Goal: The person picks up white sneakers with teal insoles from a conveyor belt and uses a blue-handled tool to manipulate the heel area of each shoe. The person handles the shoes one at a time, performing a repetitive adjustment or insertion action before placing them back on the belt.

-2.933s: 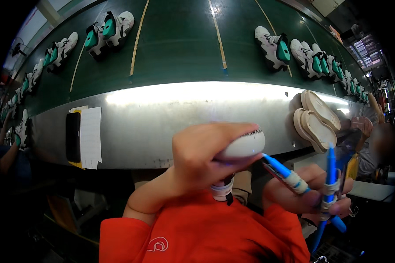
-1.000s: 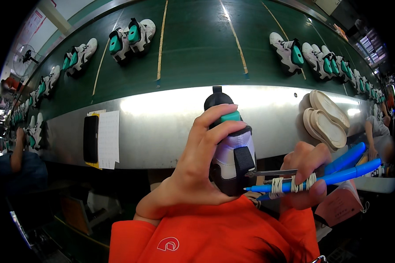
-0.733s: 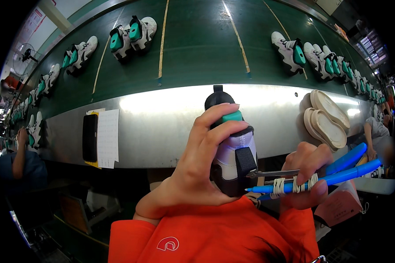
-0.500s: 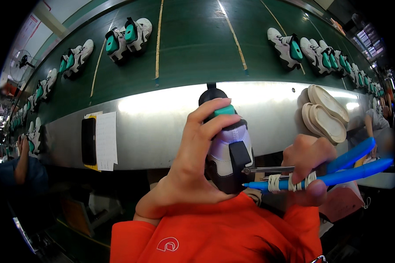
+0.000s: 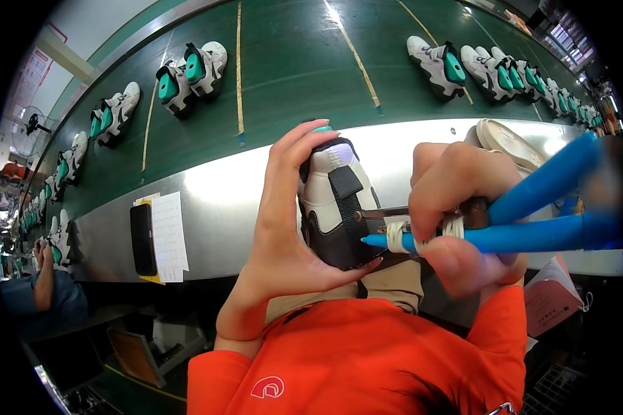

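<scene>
My left hand (image 5: 259, 228) is wrapped round a white and black shoe upper (image 5: 323, 190), fingers over its far end and thumb beneath the near end. A black fabric strap runs along the upper, and a bit of teal shows by my fingertips. My right hand (image 5: 457, 187) grips a blue-handled marking tool (image 5: 533, 235): a blue pen bound with pale bands beside a thin metal arm. The pen tip is at the dark near part of the upper; whether it touches cannot be told. The metal arm's end lies at the strap's edge.
Across the green conveyor (image 5: 291, 83) stand several white shoes with teal lasts (image 5: 208, 66). On the metal ledge (image 5: 214, 207) are a black phone (image 5: 142, 238), a written paper sheet (image 5: 169, 235) and pale soles (image 5: 505, 142). Another person's arm (image 5: 45, 280) is at far left.
The upper has tilted and shifted up and left in the picture with my left hand. My right hand and the tool have moved up, appearing larger. The pen tip stays by the upper.
</scene>
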The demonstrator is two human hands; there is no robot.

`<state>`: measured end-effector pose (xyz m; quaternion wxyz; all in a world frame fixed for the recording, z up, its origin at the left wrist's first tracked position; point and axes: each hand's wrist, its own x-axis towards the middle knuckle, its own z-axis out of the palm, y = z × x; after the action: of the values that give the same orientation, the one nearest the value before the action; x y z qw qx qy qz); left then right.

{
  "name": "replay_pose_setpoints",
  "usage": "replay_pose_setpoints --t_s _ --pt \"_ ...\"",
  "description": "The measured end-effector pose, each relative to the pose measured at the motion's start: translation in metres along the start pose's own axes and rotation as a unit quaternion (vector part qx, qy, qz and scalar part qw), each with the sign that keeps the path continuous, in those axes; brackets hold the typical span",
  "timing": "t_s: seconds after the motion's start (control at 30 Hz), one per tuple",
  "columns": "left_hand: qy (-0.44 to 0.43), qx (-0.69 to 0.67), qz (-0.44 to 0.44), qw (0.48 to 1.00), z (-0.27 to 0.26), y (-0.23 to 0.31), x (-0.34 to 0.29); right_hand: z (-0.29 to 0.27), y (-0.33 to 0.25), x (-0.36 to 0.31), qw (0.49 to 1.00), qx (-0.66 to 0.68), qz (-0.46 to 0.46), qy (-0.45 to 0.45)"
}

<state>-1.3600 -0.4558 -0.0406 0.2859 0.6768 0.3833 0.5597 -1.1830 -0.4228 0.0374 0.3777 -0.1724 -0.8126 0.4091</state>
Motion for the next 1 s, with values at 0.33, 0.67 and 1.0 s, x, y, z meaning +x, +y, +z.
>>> replay_pose_setpoints --t_s 0.33,0.67,1.0 --pt "-0.013 -0.029 0.0 0.999 0.004 -0.008 -0.008 -0.016 0.046 -0.046 0.919 0.203 0.017 0.337" --pt "-0.17 0.295 0.518 0.785 0.054 -0.11 -0.104 0.004 0.139 -0.165 0.782 0.261 0.18 0.536" --pt "-0.289 0.13 0.308 0.897 0.117 -0.174 0.103 0.001 0.143 -0.161 0.762 0.283 0.135 0.566"
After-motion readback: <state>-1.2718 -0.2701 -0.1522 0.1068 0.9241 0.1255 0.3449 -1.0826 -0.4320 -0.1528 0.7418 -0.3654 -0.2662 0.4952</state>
